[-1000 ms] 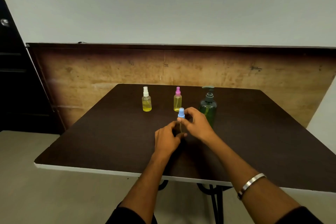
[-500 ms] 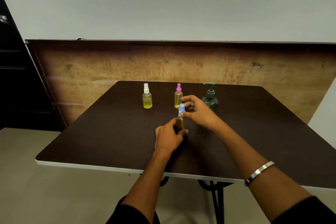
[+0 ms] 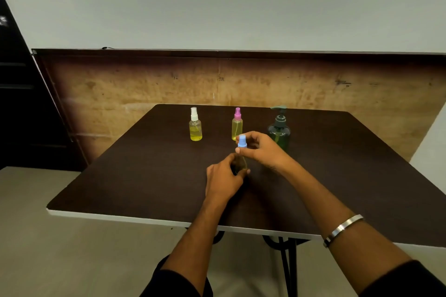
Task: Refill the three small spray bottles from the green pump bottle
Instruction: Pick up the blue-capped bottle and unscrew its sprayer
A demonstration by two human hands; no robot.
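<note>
— Gripping what? 
— Left hand [image 3: 223,179] grasps the small clear blue-capped spray bottle [image 3: 241,160] body; right hand [image 3: 261,149] pinches its cap. 
— Beyond them? 
— White-capped [image 3: 195,125] and pink-capped [image 3: 237,124] yellow-filled spray bottles, dark green pump bottle [image 3: 279,130] beside the right hand. 
— Room? 
— Dark brown table [image 3: 135,176], bare toward both edges; no labels legible.

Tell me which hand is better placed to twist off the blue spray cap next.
The right hand: its fingers already pinch the blue cap, while the left hand grips the bottle body low on the table, steadying it.
</note>
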